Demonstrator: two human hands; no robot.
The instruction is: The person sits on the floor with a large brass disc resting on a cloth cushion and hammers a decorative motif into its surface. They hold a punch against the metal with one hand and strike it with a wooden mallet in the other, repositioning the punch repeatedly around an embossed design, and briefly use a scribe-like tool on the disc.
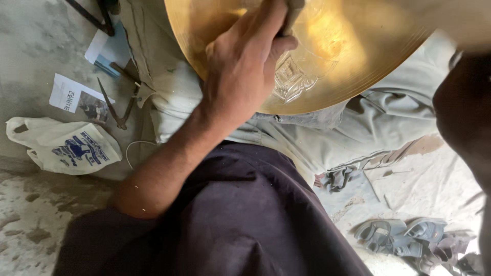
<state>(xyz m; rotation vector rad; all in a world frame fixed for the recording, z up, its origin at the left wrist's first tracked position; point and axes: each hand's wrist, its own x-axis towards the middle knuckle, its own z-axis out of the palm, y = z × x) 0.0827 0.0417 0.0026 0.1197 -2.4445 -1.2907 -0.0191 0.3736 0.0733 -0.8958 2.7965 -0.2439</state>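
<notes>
Now working the brass plate (pixel 327 56) on the lap, left hand (pixel 243 66) closed round a slim tool (pixel 291 18), right hand unseen; next needing steady pressure.

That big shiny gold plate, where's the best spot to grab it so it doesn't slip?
Probably at the rim. The gold plate is a wide, shallow, smooth dish resting on the lap, so its middle gives nothing to pinch. Its lower right edge is bare, so come in from that side, thumb on top. The left hand already rests on its face, holding a tool.
</notes>
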